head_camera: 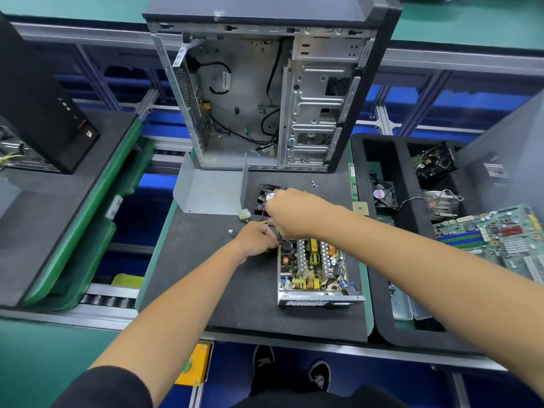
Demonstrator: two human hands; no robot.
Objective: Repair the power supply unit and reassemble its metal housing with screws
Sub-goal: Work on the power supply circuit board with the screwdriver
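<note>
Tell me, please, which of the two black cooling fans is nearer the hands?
The fan on the mat, partly under the right hand; the other fan lies apart in the foam tray.

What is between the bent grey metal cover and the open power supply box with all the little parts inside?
In the head view, both hands work there, over the black fan and coloured wires with a white plug.

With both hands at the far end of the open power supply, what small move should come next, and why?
Probably tuck the loose wires and the fan back toward the open power supply. Both the left hand and the right hand work at that end, the board is still uncovered, and the metal cover lies apart beside the screws.
</note>
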